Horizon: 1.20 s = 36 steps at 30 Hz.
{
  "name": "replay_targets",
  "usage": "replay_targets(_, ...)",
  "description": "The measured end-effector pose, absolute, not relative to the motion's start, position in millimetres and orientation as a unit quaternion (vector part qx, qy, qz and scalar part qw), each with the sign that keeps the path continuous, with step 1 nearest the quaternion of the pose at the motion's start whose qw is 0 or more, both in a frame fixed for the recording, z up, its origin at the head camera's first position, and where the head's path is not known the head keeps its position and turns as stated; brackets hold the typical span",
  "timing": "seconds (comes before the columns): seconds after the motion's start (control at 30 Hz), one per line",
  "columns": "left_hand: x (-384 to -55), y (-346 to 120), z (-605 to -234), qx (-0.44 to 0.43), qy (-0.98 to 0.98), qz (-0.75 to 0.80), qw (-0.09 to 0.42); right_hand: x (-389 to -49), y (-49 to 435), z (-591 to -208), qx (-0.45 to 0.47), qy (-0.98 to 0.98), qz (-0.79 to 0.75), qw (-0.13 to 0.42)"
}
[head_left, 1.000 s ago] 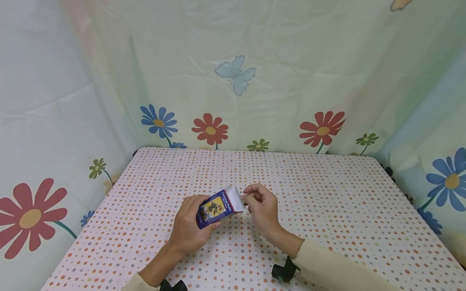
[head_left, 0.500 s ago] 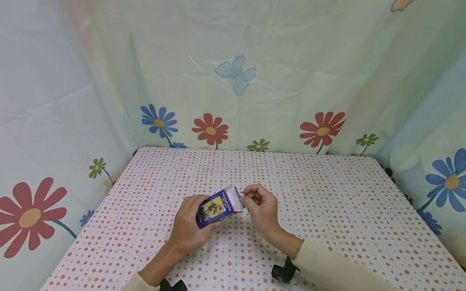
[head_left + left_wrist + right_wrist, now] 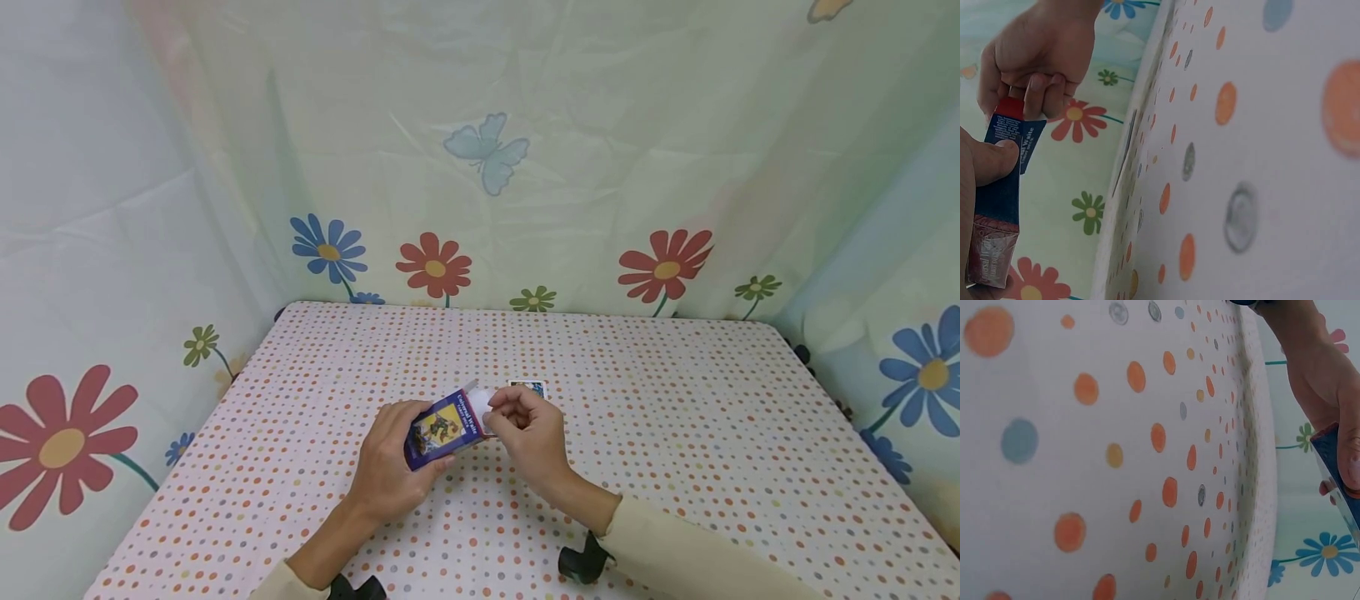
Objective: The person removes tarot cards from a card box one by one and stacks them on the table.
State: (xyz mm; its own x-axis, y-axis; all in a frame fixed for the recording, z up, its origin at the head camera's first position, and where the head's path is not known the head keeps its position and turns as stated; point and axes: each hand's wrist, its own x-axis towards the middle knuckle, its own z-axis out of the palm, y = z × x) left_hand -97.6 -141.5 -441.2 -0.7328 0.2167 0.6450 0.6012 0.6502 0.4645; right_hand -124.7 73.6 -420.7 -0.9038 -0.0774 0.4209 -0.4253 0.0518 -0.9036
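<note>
My left hand [image 3: 392,467] grips a tarot card box [image 3: 442,429], dark blue with a yellow picture and "Universal Waite" lettering. The box is tilted, its white-lined end [image 3: 480,404] toward my right hand [image 3: 531,433]. Thumb and forefinger of that hand pinch at the white flap there; the exact contact is partly hidden. Just beyond the knuckles shows a white-bordered picture card [image 3: 537,387], mostly covered; I cannot tell whether it is held or lying. In the left wrist view, clear wrap [image 3: 992,256] covers the box's lower end.
Both hands work above a table with a dotted cloth [image 3: 360,358]. A flowered curtain [image 3: 570,183] stands behind it and along both sides. Black straps with small devices [image 3: 583,560] sit on the wrists.
My right hand has shifted slightly left and down, closer to the box's end. A picture card now shows behind its knuckles. The left hand and box have barely moved.
</note>
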Motion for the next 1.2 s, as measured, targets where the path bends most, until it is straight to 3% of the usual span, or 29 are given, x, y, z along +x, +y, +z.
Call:
replay_targets(0.57,-99.2,-142.1,-445.5,-0.247,-0.857,-0.337,0.303,-132.4,72.0,-424.2,0.122,-0.716,0.687,-0.019)
replay_targets(1.2,-98.8,-141.2,-444.9,-0.254,-0.853,-0.343,0.302,-132.1,73.2,-429.2,0.088,-0.709,0.699,-0.031)
